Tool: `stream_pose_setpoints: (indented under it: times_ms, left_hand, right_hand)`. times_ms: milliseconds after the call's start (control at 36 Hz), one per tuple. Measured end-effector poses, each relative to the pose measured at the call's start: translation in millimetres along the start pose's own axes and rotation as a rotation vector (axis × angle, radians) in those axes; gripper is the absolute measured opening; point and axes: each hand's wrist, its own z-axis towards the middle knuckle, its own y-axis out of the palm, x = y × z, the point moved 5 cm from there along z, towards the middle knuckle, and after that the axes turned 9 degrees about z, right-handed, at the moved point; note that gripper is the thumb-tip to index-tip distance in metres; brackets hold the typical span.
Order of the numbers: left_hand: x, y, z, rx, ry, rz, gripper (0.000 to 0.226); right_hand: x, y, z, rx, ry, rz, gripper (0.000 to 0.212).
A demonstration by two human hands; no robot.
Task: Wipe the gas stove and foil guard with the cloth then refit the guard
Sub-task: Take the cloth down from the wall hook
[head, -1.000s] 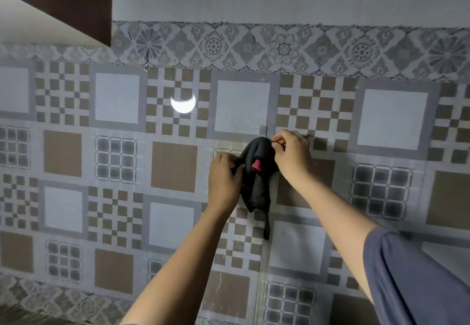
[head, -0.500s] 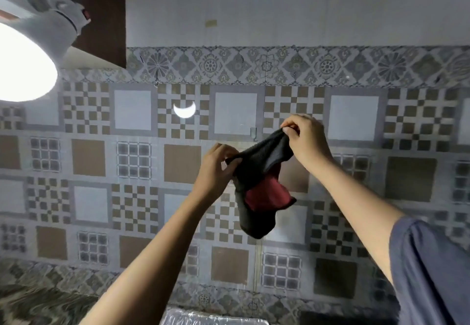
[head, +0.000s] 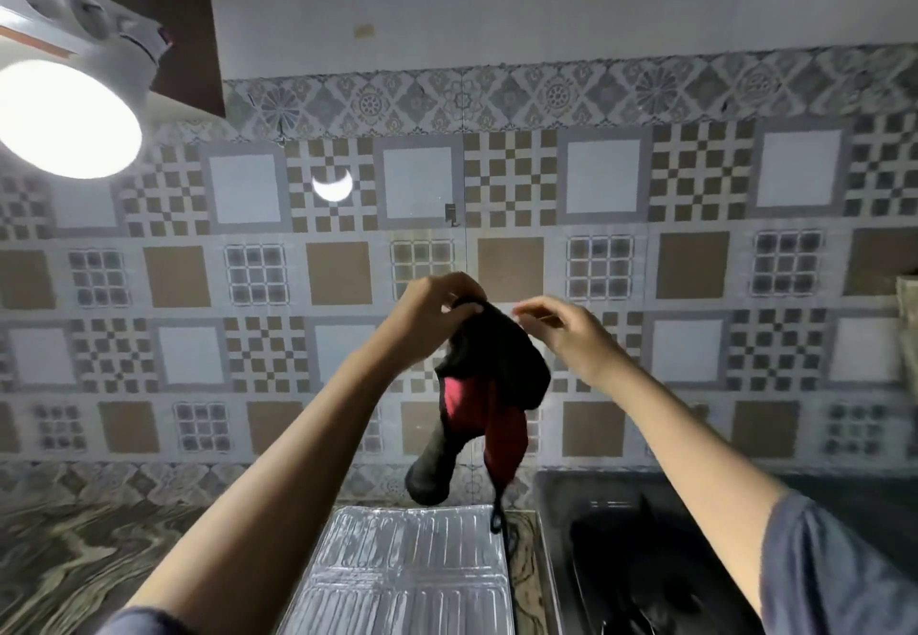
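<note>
A dark grey cloth (head: 497, 361) with a red inner side hangs in the air in front of the tiled wall. My left hand (head: 437, 309) grips its top edge. Just right of that edge is my right hand (head: 564, 334), fingers loosely stretched and blurred, with a small gap to the fabric. Below the cloth the silver foil guard (head: 412, 570) lies on the counter. The black gas stove (head: 641, 555) stands to the right of the guard, partly hidden by my right arm.
A small hook (head: 450, 214) sticks to the patterned wall tiles above my hands. A bright round lamp (head: 64, 117) glares at the upper left under a dark cabinet (head: 184, 13). Marbled countertop (head: 74, 545) spreads to the left of the guard.
The cloth came off the wall hook and moved down with both hands. My right hand let go of its corner. The view tilted down, showing the guard and stove.
</note>
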Motion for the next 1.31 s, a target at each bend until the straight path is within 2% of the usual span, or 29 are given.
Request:
stream_pose_setpoints:
  times_ms: [139, 278, 389, 500, 611, 694, 861, 917, 1028, 1139, 1306]
  left_hand:
    - [18, -2, -10, 0.042, -0.016, -0.037, 0.012]
    - [16, -7, -19, 0.041, -0.054, -0.088, 0.011]
    - [16, -8, -30, 0.012, -0.072, -0.127, 0.014]
    - [19, -3, -36, -0.009, -0.078, -0.14, 0.014]
    - [32, -1, -32, 0.021, -0.075, -0.194, 0.013]
    - [49, 2, -27, 0.011, -0.073, -0.211, 0.014]
    - [74, 7, -11, 0.038, -0.076, -0.262, 0.014]
    - [78, 10, -6, 0.053, -0.085, -0.26, 0.015]
    - [78, 24, -6, 0.079, -0.131, -0.252, 0.015]
    - [70, 52, -19, 0.13, -0.236, -0.301, 0.013]
    - [69, 103, -36, 0.177, -0.34, -0.324, 0.016]
  right_hand:
    - [-7, 16, -19, -0.095, -0.013, 0.009, 0.032]
    - [-20, 11, -25, 0.033, -0.088, -0.046, 0.012]
    - [-31, 2, -31, 0.14, -0.096, -0.092, 0.012]
    - [-34, 0, -39, 0.106, -0.076, -0.132, 0.015]
    - [-22, 8, -54, -0.059, 0.039, 0.025, 0.03]
    - [-12, 12, -67, -0.12, 0.093, 0.055, 0.043]
    - [-4, 4, -80, -0.131, 0.111, 0.27, 0.026]
    - [1, -5, -79, -0.093, 0.1, 0.306, 0.028]
    - [10, -29, -76, -0.043, 0.048, 0.28, 0.03]
    - [27, -53, -75, -0.026, -0.061, 0.117, 0.029]
    - [63, -79, -72, -0.076, -0.154, -0.065, 0.036]
